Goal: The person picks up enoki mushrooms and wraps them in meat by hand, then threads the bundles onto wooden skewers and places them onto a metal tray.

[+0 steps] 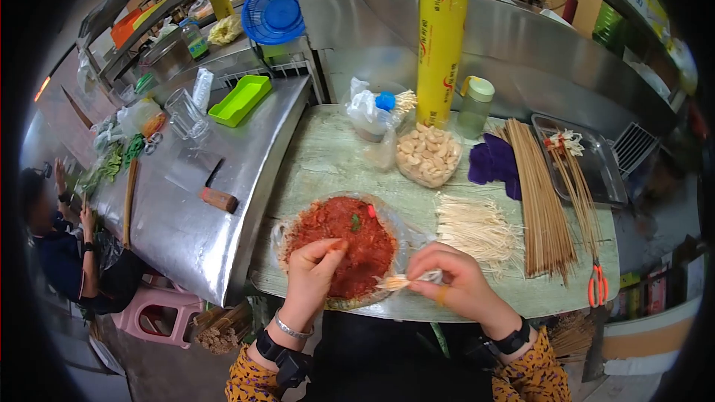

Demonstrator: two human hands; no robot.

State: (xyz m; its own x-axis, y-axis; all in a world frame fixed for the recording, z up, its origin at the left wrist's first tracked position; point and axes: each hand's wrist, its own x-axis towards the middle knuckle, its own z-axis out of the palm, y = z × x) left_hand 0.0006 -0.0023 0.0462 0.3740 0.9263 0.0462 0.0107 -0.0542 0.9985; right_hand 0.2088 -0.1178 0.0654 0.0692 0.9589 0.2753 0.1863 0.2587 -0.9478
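My left hand (pixel 316 264) is closed in a pinch above the near-left part of a plastic-lined bowl of chunky red paste (pixel 328 216). Red smears show at its fingertips; whether anything sits between them I cannot make out. My right hand (pixel 458 279) grips a small bunch of enoki mushrooms (pixel 395 281), its loose ends pointing left over the bowl's near-right rim. Something whitish shows among the right fingers. Just beyond that hand lies a pile of pale enoki mushrooms (pixel 477 231). A green leaf and a small red piece rest on the paste.
Bamboo skewers (pixel 540 208) lie on the right, with orange-handled scissors (pixel 598 286) and a tray (pixel 607 179). Behind stand peeled garlic (pixel 430 150), a yellow film roll (pixel 439 59) and a jar (pixel 475 108). A cleaver (pixel 216 197) rests on the left steel counter, where another person (pixel 56 231) sits.
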